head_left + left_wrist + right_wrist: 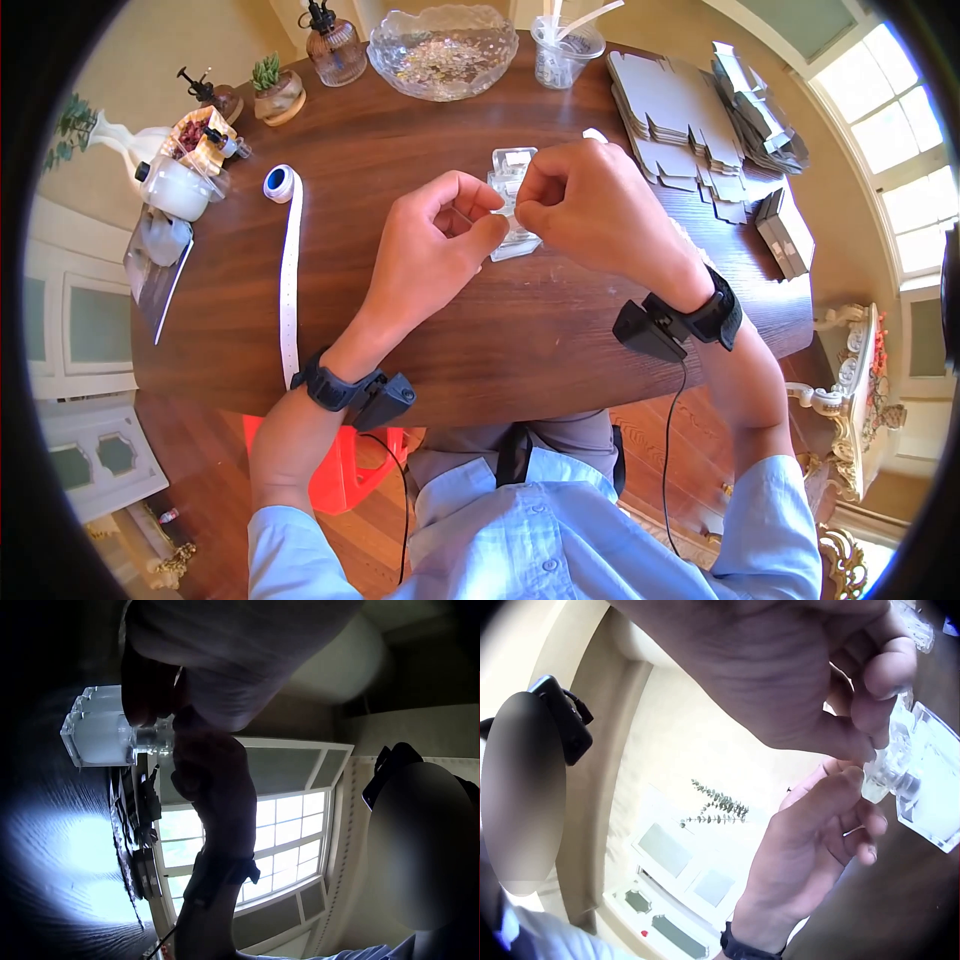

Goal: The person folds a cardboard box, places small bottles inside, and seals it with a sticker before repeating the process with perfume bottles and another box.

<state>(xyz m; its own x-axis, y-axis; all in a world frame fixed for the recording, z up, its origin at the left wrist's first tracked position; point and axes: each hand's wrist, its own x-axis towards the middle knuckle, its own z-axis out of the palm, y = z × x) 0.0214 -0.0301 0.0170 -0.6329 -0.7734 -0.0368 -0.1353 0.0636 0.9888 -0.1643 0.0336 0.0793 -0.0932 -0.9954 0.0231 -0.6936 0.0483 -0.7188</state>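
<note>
Several clear square glass bottles (513,246) stand grouped at the middle of the table, under and between both hands. The left hand (425,255) is bent beside them, its thumb and fingers apart around a gap. From the other side, the right hand (610,215) brings its curled index finger and thumb close together over the bottles; whether it pinches anything is hidden. In the right wrist view, both thumb tips come close to the clear neck of a bottle (936,780) holding whitish contents. The left wrist view shows bottles (101,739) beyond the dark, shaded fingers.
A white tape roll (279,183) trails a strip toward the front edge. A glass bowl (443,50) and a plastic cup (567,55) stand at the back. Flat grey cardboard pieces (665,95) lie back right, near a small box (785,234). Plants and bottles line the left.
</note>
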